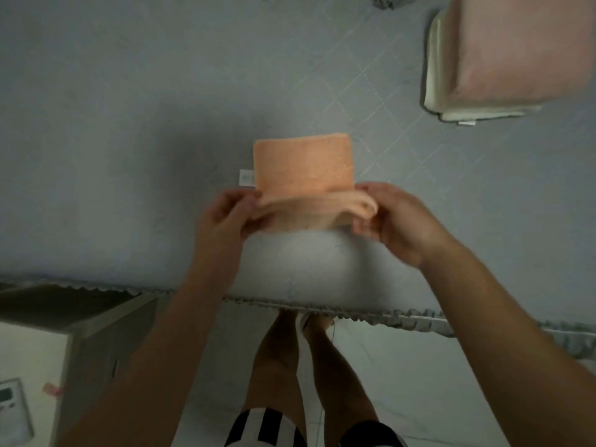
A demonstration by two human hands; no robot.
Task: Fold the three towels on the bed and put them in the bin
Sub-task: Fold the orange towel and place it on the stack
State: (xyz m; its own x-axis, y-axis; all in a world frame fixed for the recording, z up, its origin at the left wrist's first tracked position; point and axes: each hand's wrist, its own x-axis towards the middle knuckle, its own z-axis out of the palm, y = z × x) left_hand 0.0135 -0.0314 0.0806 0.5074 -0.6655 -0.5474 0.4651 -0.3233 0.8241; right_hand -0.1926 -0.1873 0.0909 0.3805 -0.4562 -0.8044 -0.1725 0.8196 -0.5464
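An orange towel (302,164) lies partly folded on the grey bed (129,140), a white label sticking out at its left side. My left hand (229,217) grips the towel's near left corner and my right hand (390,217) grips its near right corner; the near edge is lifted and blurred. At the far right of the bed a pink towel (519,50) lies folded on top of a folded cream towel (433,79). An open beige bin (96,317) stands on the floor at the lower left, beside the bed's edge.
The bed's ruffled edge (419,321) runs across the view in front of my legs. A grey cloth (388,0) shows at the top edge. A small white device (11,411) lies on the pale floor at the far lower left.
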